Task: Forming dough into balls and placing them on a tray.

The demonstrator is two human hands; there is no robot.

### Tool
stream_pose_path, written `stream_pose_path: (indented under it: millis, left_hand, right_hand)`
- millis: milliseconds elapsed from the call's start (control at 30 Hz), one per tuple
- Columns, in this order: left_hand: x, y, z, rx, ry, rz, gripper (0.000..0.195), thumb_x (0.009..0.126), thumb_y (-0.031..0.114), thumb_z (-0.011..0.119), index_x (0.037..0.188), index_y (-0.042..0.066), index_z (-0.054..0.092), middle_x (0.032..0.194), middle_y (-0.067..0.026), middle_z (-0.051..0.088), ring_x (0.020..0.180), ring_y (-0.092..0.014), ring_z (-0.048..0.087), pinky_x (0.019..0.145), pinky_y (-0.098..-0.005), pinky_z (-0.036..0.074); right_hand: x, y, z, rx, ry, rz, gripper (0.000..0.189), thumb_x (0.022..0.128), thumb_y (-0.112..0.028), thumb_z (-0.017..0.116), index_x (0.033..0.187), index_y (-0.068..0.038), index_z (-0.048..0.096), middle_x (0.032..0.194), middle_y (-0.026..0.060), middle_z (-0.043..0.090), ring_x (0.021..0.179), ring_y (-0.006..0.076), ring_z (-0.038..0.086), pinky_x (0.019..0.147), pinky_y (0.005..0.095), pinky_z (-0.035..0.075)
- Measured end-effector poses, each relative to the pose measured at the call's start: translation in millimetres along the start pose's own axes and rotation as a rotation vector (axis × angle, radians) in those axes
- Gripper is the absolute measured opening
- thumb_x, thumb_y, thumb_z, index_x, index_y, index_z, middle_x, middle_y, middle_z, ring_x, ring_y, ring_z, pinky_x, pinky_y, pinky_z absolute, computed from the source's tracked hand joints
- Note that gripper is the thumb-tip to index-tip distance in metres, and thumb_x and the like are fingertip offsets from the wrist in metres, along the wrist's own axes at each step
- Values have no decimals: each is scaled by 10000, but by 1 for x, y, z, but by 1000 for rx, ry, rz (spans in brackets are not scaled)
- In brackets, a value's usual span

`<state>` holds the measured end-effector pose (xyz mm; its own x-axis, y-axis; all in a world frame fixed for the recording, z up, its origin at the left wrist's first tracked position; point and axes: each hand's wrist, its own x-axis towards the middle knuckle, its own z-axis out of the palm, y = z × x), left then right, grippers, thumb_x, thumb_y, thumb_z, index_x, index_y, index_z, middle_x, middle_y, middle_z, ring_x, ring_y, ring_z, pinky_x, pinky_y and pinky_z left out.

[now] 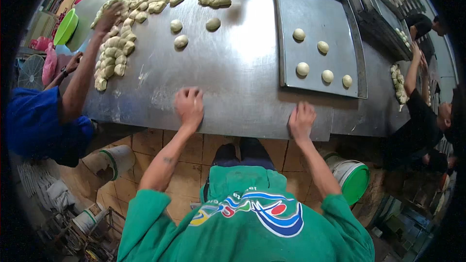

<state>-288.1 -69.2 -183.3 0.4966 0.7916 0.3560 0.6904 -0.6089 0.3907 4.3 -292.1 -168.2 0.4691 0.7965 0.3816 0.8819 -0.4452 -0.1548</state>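
My left hand is cupped palm-down on the steel worktable, near its front edge. My right hand curls on the same surface, just below the front rim of a metal baking tray. Both hands are slightly blurred, and whatever may lie under the palms is hidden. Several round dough balls, one of them a smooth ball, sit spaced apart in the tray. Beyond my left hand rest loose dough pieces, among them a dough ball, and a short joined row of dough.
At left, a co-worker's hand reaches over a long heap of cut dough. A green bowl stands beyond. Stacked trays and people in dark shirts are at right. Buckets, one with a green lid, flank me.
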Motion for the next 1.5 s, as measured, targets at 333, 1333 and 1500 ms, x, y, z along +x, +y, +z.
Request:
stream_pose_path:
  millis: [333, 1333, 1500]
  left_hand:
    - [-24, 24, -61, -401, -128, -10, 504, 708, 392, 795, 1040, 58, 616, 996, -147, 530, 915, -334, 499, 840, -462, 418]
    - [310, 250, 198, -285, 46, 248, 796, 749, 445, 771, 1311, -9, 437, 1244, -249, 506, 1154, -344, 498, 955, -422, 433]
    - [116, 231, 32, -892, -738, -107, 304, 832, 258, 740, 1014, 32, 650, 833, -61, 635, 753, -122, 566, 706, -298, 488]
  right_hand:
    - [-6, 10, -61, 141, -393, -150, 341, 755, -264, 662, 986, -35, 558, 998, 162, 561, 976, 369, 536, 832, 482, 426]
    - [224, 186, -206, 912, 729, 202, 471, 832, -51, 681, 1238, 44, 462, 1169, 150, 535, 1026, 200, 550, 891, 308, 465]
    - [149, 232, -12, 467, -51, 528, 673, 743, -219, 743, 1243, 105, 432, 1102, 268, 521, 996, 398, 535, 821, 470, 450]
